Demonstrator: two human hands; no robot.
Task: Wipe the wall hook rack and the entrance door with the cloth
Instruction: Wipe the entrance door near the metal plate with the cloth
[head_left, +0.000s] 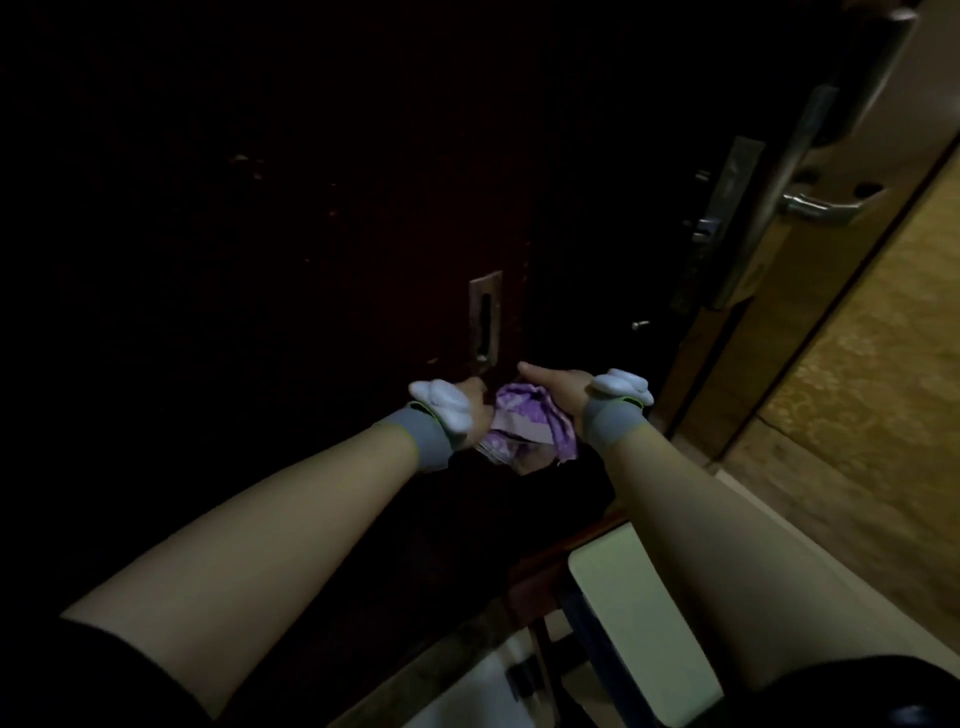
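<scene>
Both hands bunch the cloth (524, 426) low against the dark door (260, 234).

Left hand (470, 410) is curled tight on the cloth's left side; right hand (563, 392) cups its right side, thumb stretched forward, the other fingers hidden behind the fabric. Grey wristbands with white pieces sit on both wrists. Just above the hands, a metal strike plate (484, 317) lines the door's edge. To the right stands an open wooden leaf, its lock plate (727, 208) and lever handle (826, 205) near the upper right corner. A pale box (639, 623) lies below the right forearm.
</scene>
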